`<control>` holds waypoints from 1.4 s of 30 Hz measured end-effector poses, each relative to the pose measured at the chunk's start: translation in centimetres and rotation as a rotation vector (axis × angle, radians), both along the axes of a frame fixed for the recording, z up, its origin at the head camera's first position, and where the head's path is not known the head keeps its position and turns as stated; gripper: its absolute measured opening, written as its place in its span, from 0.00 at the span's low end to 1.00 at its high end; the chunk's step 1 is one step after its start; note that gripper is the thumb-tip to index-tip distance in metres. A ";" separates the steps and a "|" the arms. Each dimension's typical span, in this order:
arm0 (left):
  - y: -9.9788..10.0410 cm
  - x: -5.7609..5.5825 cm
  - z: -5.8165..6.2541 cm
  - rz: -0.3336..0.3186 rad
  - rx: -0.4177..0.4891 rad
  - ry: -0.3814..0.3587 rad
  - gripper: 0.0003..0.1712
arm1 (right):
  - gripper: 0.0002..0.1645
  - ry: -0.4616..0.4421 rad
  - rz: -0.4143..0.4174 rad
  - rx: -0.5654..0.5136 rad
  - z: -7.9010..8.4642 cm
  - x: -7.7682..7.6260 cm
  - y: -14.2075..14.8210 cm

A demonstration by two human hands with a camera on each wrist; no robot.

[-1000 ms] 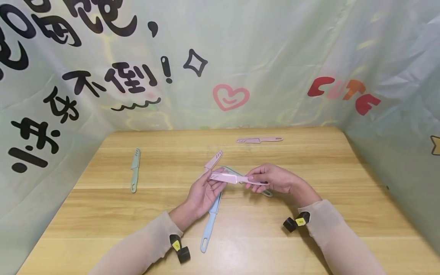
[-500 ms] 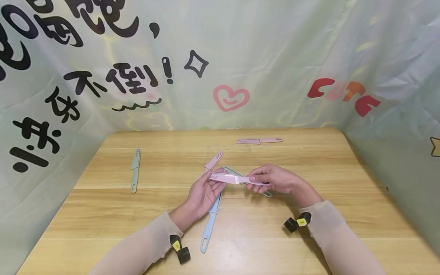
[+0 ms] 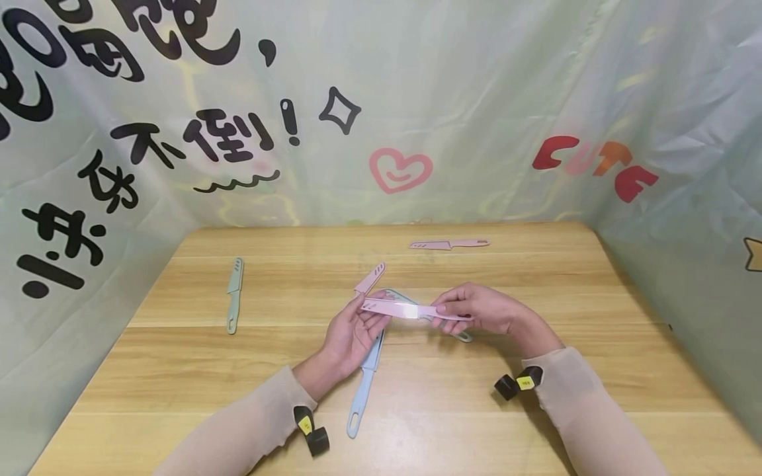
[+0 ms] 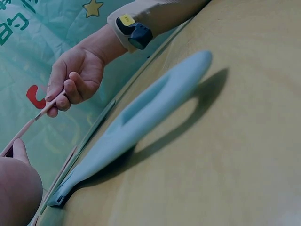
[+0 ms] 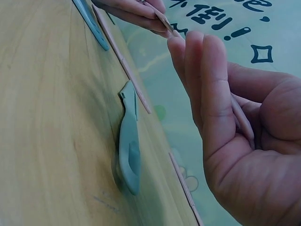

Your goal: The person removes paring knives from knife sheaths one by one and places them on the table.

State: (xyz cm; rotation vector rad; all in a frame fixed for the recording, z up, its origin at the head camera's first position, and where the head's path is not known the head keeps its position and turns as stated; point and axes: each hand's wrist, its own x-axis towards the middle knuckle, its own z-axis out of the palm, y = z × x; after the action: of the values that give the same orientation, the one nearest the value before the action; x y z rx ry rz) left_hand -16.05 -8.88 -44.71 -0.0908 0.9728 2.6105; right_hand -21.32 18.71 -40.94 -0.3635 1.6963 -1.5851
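Observation:
Above the middle of the table, my left hand point(image 3: 350, 338) pinches the pink sheath point(image 3: 381, 307) of a knife between thumb and fingers. My right hand point(image 3: 487, 308) grips the pink handle point(image 3: 428, 312) of that knife point(image 3: 411, 311). A short shiny stretch of blade shows between sheath and handle. Beneath the hands, a blue sheathed knife point(image 3: 362, 390), a green one point(image 3: 464, 336) and a pink one point(image 3: 372, 276) lie on the table, partly hidden. The left wrist view shows the blue knife's handle point(image 4: 141, 113) close up; the right wrist view shows the green handle point(image 5: 129, 155).
A green sheathed knife point(image 3: 235, 296) lies on the left of the wooden table point(image 3: 149, 370). Another pink one point(image 3: 449, 244) is near the back edge. A printed cloth curtain point(image 3: 476, 79) stands behind and along the sides.
My right hand has shifted slightly right with the handle, and more bare blade shows beside the sheath. The left hand and the knives on the table stay put.

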 end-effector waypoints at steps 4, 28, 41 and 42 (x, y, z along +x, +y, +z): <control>0.0 0.1 -0.1 0.003 0.009 0.009 0.30 | 0.19 0.013 0.013 0.015 0.1 0.0 0.1; -0.3 -0.5 0.1 0.013 0.030 -0.021 0.27 | 0.21 0.062 0.120 0.030 0.4 -0.2 1.5; -0.5 -0.7 0.1 0.015 0.000 -0.004 0.29 | 0.20 0.093 0.093 0.080 0.7 -0.3 1.9; -0.5 -0.6 0.1 0.017 -0.001 -0.004 0.29 | 0.20 0.097 0.092 0.082 0.7 -0.3 1.9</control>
State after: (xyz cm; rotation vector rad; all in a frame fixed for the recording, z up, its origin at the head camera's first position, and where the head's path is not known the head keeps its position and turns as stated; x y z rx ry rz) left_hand -16.67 -9.36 -44.64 -0.1047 0.9768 2.6244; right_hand -21.59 20.60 -40.22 -0.4767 1.7855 -1.4474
